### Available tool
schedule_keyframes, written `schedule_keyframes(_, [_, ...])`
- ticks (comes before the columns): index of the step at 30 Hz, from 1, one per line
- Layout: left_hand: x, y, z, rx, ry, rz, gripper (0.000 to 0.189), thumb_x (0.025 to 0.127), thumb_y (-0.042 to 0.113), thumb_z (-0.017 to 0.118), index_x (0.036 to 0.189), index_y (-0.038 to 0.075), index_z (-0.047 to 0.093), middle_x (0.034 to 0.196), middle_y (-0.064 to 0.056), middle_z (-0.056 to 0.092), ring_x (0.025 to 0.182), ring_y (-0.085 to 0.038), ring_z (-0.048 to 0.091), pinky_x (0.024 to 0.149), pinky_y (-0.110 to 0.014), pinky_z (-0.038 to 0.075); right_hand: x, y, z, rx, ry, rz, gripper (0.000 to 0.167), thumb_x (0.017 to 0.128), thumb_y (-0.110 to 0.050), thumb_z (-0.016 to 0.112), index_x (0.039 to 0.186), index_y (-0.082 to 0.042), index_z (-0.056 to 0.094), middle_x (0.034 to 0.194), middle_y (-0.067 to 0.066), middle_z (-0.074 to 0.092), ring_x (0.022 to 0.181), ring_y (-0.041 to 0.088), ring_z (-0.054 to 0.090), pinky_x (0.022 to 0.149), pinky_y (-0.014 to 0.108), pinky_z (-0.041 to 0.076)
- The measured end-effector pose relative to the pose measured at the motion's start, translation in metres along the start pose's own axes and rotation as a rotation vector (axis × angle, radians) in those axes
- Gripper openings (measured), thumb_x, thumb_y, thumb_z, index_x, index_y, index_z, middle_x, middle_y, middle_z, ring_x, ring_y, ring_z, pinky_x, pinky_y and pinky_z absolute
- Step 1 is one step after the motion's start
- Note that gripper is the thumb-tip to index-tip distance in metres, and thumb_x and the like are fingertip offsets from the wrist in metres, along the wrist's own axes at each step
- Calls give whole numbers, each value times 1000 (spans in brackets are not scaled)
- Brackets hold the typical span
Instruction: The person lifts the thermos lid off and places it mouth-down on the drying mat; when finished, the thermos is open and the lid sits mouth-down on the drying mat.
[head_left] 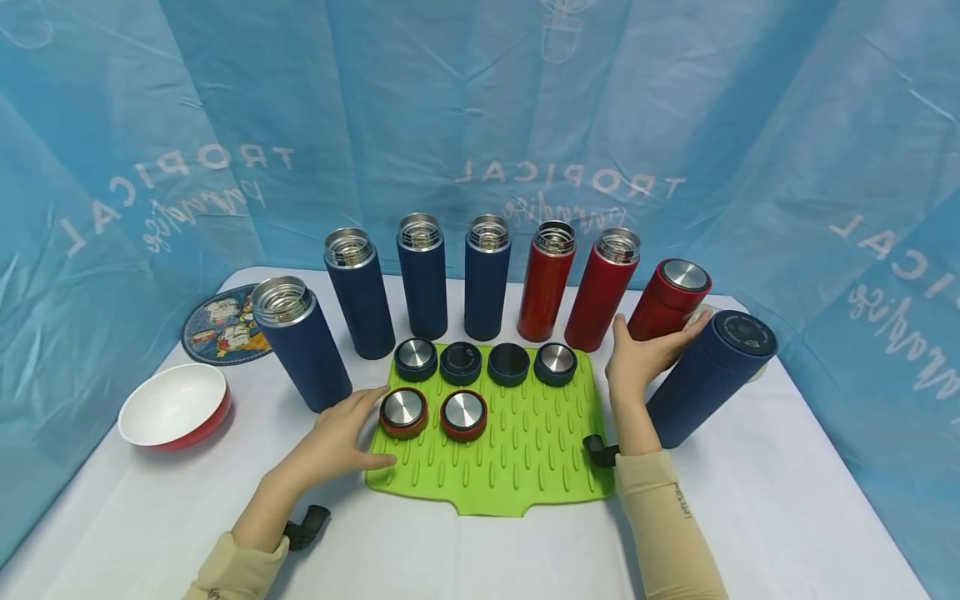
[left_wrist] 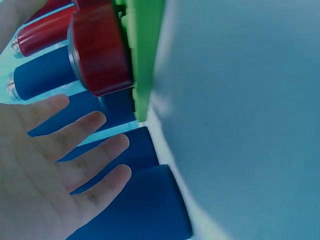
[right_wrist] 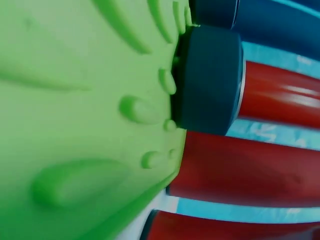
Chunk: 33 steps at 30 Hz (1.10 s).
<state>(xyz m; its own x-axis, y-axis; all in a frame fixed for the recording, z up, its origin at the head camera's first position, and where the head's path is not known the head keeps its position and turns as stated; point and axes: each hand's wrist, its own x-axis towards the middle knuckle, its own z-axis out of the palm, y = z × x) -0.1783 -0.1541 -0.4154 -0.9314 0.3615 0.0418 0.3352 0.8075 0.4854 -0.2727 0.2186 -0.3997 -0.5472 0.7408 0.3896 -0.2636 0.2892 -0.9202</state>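
My left hand (head_left: 341, 437) is at the left edge of the green mat (head_left: 525, 450), fingers spread and holding nothing. Beside it on the mat is a red bottle lid (head_left: 403, 408), with another red lid (head_left: 463, 412) to its right. The left wrist view also shows the left hand (left_wrist: 65, 160) with its fingers apart, near blue bottles. My right hand (head_left: 647, 357) reaches between a lidded red thermos bottle (head_left: 663, 304) and a lidded blue thermos bottle (head_left: 708, 379), thumb up and fingers extended toward the blue one's top. The right wrist view leaves this hand out.
Several open blue bottles (head_left: 426, 283) and two open red bottles (head_left: 547, 287) stand behind the mat. Blue lids (head_left: 461, 363) line its back edge. At left are a white-lined red bowl (head_left: 176, 404) and a patterned round mat (head_left: 225, 329). Blue curtain (head_left: 420, 100) hangs behind.
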Motion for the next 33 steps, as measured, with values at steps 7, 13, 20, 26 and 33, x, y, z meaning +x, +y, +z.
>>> schedule_keyframes(7, [-3, -7, 5, -25, -21, 16, 92, 62, 30, 85, 139, 10, 39, 132, -18, 46, 122, -41, 42, 94, -64, 29, 10, 14, 0, 14, -25, 122, 100, 74, -15, 75, 147, -22, 7, 148, 0, 22, 132, 10, 27, 104, 34, 33])
schedule_keyframes(13, [-1, -9, 7, -1, -64, 15, 100, 57, 25, 87, 142, 11, 35, 131, -18, 50, 121, -40, 44, 95, -63, 29, 13, 18, 0, -9, -6, 116, 88, 74, -13, 74, 143, -22, 19, 139, -1, 35, 124, 10, 37, 101, 32, 36])
schedule_keyframes(20, [0, -9, 8, 15, -86, -2, 103, 56, 21, 88, 143, 11, 33, 131, -18, 50, 122, -40, 43, 95, -63, 29, 9, 7, -1, 4, -3, 6, 86, 73, -16, 75, 141, -24, 24, 135, -4, 39, 121, 8, 38, 97, 32, 40])
schedule_keyframes(26, [0, -8, 7, 32, -96, -3, 105, 54, 19, 88, 143, 13, 32, 131, -19, 50, 121, -41, 43, 94, -63, 29, 0, -6, -1, -35, -50, -117, 82, 71, -20, 77, 139, -22, 31, 133, -3, 42, 121, 9, 38, 95, 35, 41])
schedule_keyframes(33, [0, -8, 7, 37, -103, -1, 105, 54, 18, 88, 143, 13, 33, 130, -19, 50, 121, -40, 44, 94, -63, 29, -14, -21, -3, -225, -204, -270, 81, 70, -23, 78, 139, -25, 36, 129, 10, 45, 119, 23, 41, 91, 51, 39])
